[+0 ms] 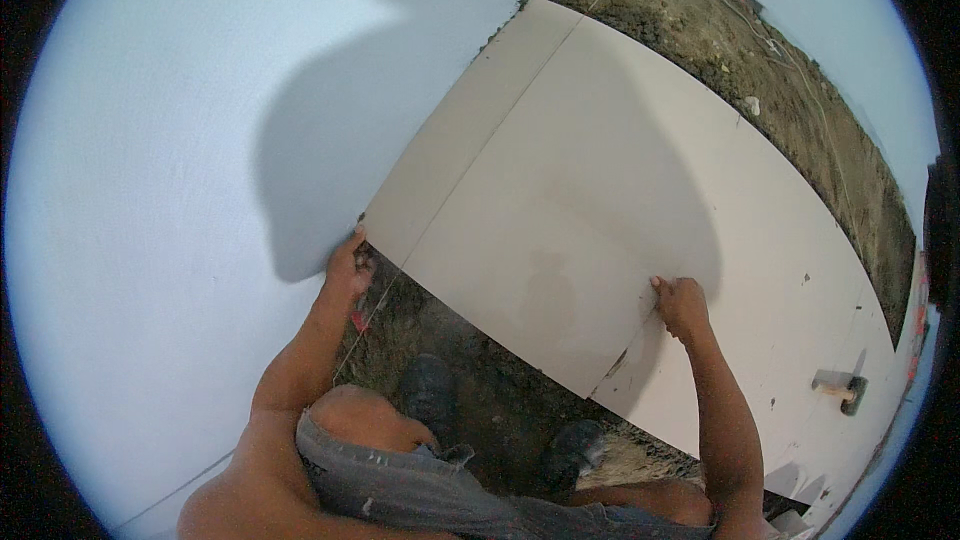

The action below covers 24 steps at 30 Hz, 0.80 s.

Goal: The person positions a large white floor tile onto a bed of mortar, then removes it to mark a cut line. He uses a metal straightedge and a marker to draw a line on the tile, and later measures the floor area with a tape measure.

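My left hand [348, 262] grips the lower left corner of a large pale floor tile [510, 230], beside the white wall [170, 200]. A small red object [360, 322] lies just below it by a taut string [345, 355]. My right hand [678, 305] is on the tile near its right-hand joint, fingers curled; whatever they may hold is hidden. Further right lies another pale tile [780, 270], with small dark smudges on it. My shadow falls across the wall and tile.
A mallet [838, 390] lies on the tiles at right. Rough dark mortar bed [720, 60] runs beyond the tiles, with the string over it. More dark bedding [450, 330] is below the tile, around my shoes [428, 385]. A wall [850, 10] bounds the far side.
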Motion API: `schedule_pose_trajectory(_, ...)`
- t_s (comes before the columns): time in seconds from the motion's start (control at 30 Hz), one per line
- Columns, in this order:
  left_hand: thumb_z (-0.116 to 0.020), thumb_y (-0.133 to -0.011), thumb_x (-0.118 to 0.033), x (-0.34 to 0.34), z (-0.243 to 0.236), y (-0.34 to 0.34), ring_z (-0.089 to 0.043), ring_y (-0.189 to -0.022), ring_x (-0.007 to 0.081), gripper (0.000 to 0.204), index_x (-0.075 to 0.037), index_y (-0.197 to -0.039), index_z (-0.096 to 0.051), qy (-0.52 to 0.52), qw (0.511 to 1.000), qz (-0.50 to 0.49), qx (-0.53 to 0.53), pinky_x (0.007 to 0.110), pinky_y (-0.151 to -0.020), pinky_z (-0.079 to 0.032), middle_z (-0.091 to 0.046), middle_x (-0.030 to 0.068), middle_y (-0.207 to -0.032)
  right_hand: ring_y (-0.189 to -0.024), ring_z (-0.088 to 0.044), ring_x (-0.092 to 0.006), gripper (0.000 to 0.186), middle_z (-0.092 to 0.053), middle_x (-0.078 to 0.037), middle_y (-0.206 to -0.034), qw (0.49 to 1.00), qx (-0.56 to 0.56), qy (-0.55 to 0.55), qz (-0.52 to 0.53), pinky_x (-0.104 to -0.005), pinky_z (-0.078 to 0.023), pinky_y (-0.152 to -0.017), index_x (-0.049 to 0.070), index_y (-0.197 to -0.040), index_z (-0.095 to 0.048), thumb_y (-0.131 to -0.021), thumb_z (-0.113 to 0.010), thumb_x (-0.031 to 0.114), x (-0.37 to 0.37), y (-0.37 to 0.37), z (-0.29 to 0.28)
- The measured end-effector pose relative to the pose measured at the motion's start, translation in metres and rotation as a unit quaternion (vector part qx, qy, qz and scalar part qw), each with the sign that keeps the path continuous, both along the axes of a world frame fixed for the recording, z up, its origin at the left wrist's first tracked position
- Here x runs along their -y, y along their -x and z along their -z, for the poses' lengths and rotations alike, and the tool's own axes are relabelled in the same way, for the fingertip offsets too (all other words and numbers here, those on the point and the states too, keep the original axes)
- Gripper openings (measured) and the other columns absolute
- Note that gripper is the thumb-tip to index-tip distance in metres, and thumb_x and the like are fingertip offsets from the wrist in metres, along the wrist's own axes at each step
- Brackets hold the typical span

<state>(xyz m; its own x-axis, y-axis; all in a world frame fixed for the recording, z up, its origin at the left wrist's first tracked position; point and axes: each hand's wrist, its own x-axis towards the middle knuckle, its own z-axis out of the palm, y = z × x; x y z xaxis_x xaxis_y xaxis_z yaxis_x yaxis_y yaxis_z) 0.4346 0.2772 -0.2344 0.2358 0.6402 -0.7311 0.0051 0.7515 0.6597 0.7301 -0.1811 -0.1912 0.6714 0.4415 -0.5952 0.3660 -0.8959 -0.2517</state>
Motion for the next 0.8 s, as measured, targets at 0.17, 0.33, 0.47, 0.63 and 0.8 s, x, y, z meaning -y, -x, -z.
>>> schedule_pose_trajectory(0.17,-0.074,-0.076,-0.023,0.008,-0.014,0.001,-0.042,-0.066,0.0103,0.029,-0.014,-0.097,-0.056,-0.016,1.000,0.002,0.025,0.024,-0.055,-0.034,-0.052,-0.0037,-0.079,-0.062,-0.060,-0.0373,0.053,-0.059,-0.021,-0.064,0.993,-0.024,-0.021,0.118,-0.0466,-0.048,-0.065,-0.001,-0.076,-0.064,-0.095,-0.036,0.040,0.002,0.005,-0.001)
schedule_pose_trajectory(0.33,-0.075,-0.075,-0.025,0.004,-0.019,0.001,-0.041,-0.066,0.0113,0.031,-0.015,-0.098,-0.057,-0.037,0.999,0.015,-0.024,0.026,-0.056,-0.034,-0.051,-0.0040,-0.080,-0.045,-0.053,-0.0313,0.053,-0.053,-0.018,-0.052,0.978,0.152,-0.140,0.020,-0.0422,-0.046,-0.052,-0.004,-0.061,-0.057,-0.090,-0.049,0.039,0.013,0.000,0.036)
schedule_pose_trajectory(0.47,-0.071,-0.078,-0.025,-0.004,-0.013,0.013,-0.039,-0.066,0.0118,0.027,-0.015,-0.097,-0.056,-0.035,0.998,0.046,-0.020,0.026,-0.057,-0.034,-0.050,-0.0036,-0.081,-0.045,-0.054,-0.0336,0.053,-0.054,-0.021,-0.052,0.985,0.061,-0.121,0.110,-0.0433,-0.046,-0.052,-0.005,-0.059,-0.056,-0.089,-0.052,0.038,-0.001,0.003,0.013)
schedule_pose_trajectory(0.63,-0.066,-0.081,-0.023,-0.007,-0.006,0.010,-0.042,-0.067,0.0122,0.022,-0.014,-0.098,-0.056,-0.037,0.997,0.046,-0.040,0.027,-0.056,-0.035,-0.051,-0.0010,-0.082,-0.075,-0.059,-0.0414,0.064,-0.059,-0.027,-0.074,0.991,0.096,-0.083,0.050,-0.0481,-0.046,-0.071,-0.009,-0.069,-0.061,-0.089,-0.045,0.050,-0.002,0.007,-0.003)
schedule_pose_trajectory(0.8,-0.065,-0.082,-0.027,0.000,-0.020,-0.002,-0.047,-0.071,0.0130,0.028,-0.014,-0.105,-0.055,-0.028,0.991,0.113,-0.069,0.026,-0.057,-0.037,-0.054,-0.0007,-0.088,-0.080,-0.059,-0.0385,0.059,-0.059,-0.025,-0.081,0.991,0.061,-0.094,0.077,-0.0467,-0.047,-0.075,-0.007,-0.089,-0.060,-0.086,-0.049,0.051,0.011,0.012,-0.004)
